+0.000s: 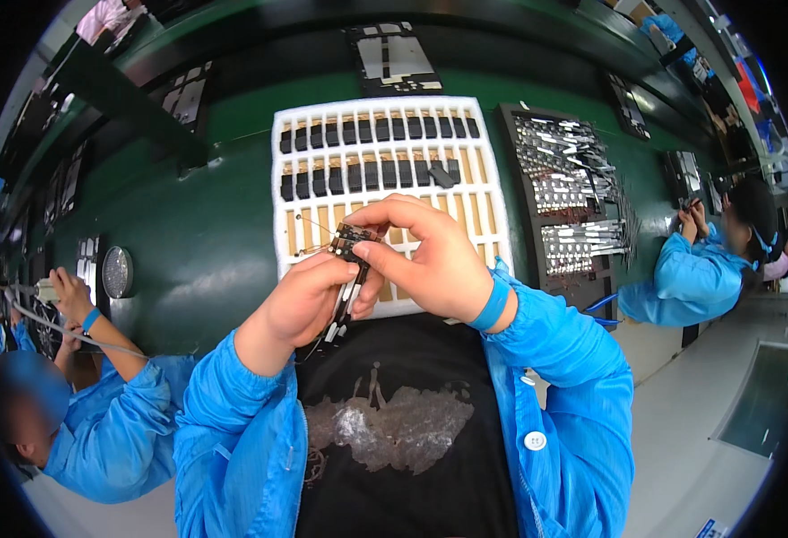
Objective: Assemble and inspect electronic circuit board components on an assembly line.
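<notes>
Just in front of my chest, over the near part of a white foam tray (pixel 502 235), both my hands meet around a small black electronic part (pixel 349 235) with thin wires and black-and-white strips hanging below it. My left hand (pixel 300 303) grips it from the lower left, fingers closed. From the right, my right hand (pixel 434 255) pinches its upper end between thumb and fingers. The fingers hide much of the part. Black blocks (pixel 379 175) stand in the tray's two far rows of slots; one lies tilted across the right end of the second row.
Right of the foam tray, a dark tray (pixel 530 208) holds many strips with wires. A flat dark panel (pixel 396 56) lies behind, on the green table (pixel 210 202). A round dish (pixel 118 272) stands left. Co-workers (pixel 98 430) (pixel 708 255) sit on both sides.
</notes>
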A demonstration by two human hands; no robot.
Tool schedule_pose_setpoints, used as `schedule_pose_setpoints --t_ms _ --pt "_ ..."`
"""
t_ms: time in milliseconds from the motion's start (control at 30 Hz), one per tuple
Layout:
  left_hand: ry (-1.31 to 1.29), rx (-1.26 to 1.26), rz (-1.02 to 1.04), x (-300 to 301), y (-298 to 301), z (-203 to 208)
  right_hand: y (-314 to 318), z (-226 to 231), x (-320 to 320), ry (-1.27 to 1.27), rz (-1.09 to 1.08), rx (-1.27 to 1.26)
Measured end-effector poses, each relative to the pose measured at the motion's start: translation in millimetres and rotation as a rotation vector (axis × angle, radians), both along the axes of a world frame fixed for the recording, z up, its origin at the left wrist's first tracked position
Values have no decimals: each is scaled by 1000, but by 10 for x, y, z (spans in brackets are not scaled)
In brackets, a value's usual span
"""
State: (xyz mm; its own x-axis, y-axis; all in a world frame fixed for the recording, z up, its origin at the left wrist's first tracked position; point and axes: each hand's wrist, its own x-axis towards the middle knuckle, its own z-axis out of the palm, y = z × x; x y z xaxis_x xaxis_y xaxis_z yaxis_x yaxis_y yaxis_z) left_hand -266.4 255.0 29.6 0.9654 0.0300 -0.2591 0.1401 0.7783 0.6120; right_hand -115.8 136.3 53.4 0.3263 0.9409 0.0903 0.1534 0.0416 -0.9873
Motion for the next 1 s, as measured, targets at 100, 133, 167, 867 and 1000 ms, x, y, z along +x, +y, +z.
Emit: schedule_pose_setpoints --t_ms 100,133,167,867,1000 --pt "42 187 -13 94 -53 52 -56 134 45 134 -2 -57" --pt "51 186 -11 116 -51 27 -66 100 70 75 -11 -40" --pt "43 259 -24 140 -44 -20 -72 111 90 84 -6 -41" --pt "6 358 311 300 101 -144 -53 -408 1023 -1047 -337 -255" --pt "24 330 398 278 97 -141 41 -558 1018 -1174 -326 -267"
